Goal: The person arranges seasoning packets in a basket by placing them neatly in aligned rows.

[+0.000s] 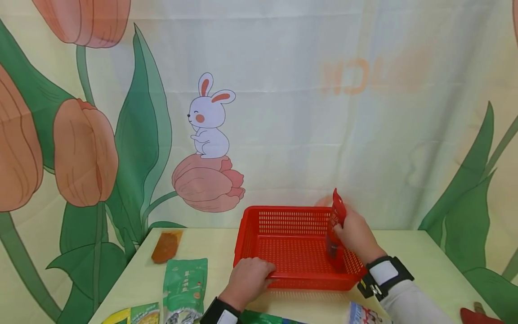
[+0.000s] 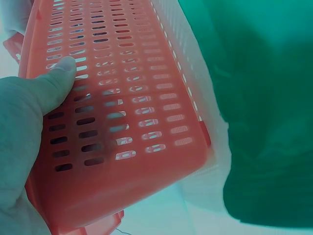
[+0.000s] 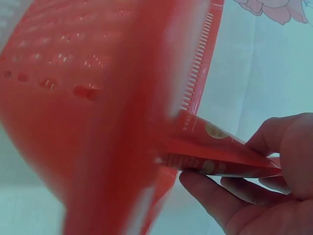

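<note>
Start with the pale desk (image 1: 413, 247), bearing a red basket (image 1: 307, 282) centrally, likely for easy reach. Left of that basket, note a green pouch (image 1: 185, 283), set apart, perhaps to leave the basket unobstructed. See the near rim gripped toward its left end by the left hand (image 1: 247, 278), probably for steadiness. In the right hand (image 1: 358, 233), note a red packet (image 1: 337, 220) pinched upright, partly inside the basket's right side, presumably to clear the rim.

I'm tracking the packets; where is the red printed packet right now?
In the head view, the red printed packet is at the right end of the red plastic basket, its lower part inside, held by the right hand.
</note>
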### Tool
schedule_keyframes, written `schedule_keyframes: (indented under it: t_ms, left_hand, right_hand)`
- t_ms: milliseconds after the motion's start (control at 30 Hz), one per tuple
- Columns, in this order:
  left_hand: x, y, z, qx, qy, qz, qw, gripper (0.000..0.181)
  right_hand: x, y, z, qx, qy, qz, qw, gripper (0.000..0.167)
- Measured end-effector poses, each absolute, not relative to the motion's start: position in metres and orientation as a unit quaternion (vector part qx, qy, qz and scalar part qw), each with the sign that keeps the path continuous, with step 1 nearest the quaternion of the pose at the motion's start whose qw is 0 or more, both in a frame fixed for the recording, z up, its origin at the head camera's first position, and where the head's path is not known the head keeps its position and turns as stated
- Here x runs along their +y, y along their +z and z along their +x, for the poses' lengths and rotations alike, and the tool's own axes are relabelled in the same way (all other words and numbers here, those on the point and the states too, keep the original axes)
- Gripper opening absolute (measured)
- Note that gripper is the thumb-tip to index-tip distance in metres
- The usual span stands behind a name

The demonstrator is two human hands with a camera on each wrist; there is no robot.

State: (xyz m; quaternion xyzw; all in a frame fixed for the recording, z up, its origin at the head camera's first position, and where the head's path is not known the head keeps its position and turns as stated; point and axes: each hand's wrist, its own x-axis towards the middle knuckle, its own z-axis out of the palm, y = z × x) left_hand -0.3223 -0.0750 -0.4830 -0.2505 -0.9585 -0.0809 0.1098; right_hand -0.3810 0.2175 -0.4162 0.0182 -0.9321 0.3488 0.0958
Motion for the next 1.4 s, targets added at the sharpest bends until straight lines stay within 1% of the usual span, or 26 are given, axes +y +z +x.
schedule_keyframes:
  t_ms: [200,567,800,1033,1267,1400]
  left_hand:
    - [-0.074,-0.484,-0.324,-0.956,-0.072,-0.258,0.117,0.023]
    - [-0.075,-0.482,-0.323,-0.958,-0.073,-0.256,0.110,0.024]
    - [-0.076,-0.482,-0.323,-0.957,-0.076,-0.257,0.113,0.023]
    - [-0.075,-0.483,-0.323,-0.958,-0.076,-0.254,0.106,0.025]
    - [-0.075,-0.484,-0.324,-0.958,-0.078,-0.253,0.108,0.023]
    - [-0.075,-0.483,-0.323,-0.959,-0.078,-0.250,0.104,0.024]
  right_hand:
    - [0.215,-0.419,-0.376,-0.933,0.344,0.007,0.102,0.059]
    - [0.216,-0.428,-0.375,-0.940,0.321,-0.010,0.114,0.050]
    - [0.215,-0.428,-0.373,-0.936,0.333,-0.021,0.114,0.059]
    - [0.214,-0.422,-0.363,-0.932,0.348,-0.025,0.102,0.067]
    - [0.217,-0.420,-0.344,-0.928,0.359,-0.008,0.101,0.079]
    - [0.219,-0.424,-0.327,-0.929,0.361,-0.003,0.086,0.085]
